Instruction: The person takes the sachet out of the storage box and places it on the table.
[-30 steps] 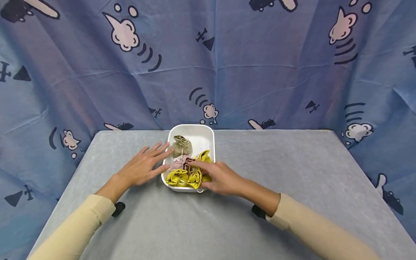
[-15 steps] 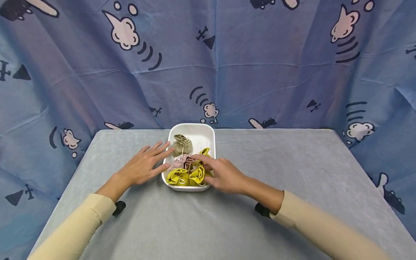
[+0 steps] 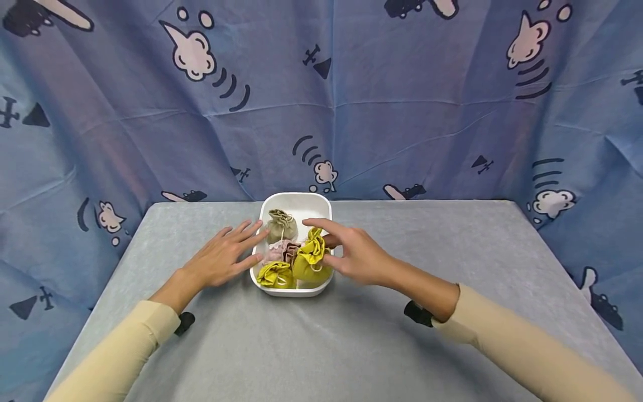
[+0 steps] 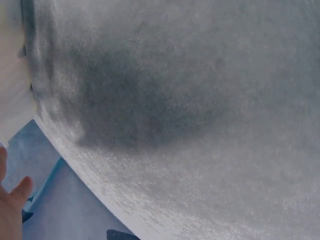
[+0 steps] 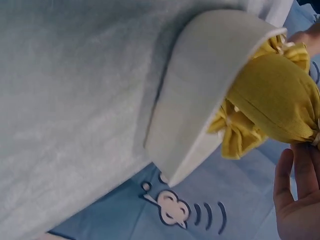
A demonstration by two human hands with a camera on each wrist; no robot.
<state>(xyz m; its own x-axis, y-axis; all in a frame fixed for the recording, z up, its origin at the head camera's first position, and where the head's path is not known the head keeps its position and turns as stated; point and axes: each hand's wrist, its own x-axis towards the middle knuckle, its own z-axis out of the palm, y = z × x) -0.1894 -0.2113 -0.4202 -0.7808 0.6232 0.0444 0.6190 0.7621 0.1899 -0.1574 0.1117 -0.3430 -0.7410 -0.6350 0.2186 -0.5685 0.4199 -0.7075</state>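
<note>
Above the white tub (image 3: 296, 199) — a plump mustard-yellow drawstring pouch (image 3: 310, 261), puckered neck in the right hand (image 3: 358, 257)'s pinching grip.

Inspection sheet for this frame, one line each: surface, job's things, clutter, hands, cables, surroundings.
Surface: grey cloth-covered table.
Job's things: white tub holding a yellow pouch lifted by its neck, a second yellow pouch, a pink pouch and a beige pouch.
Clutter: nothing seen.
Hands: right hand pinches the lifted yellow pouch; left hand lies flat against the tub's side.
Cables: nothing seen.
Surroundings: blue cartoon-print backdrop.
</note>
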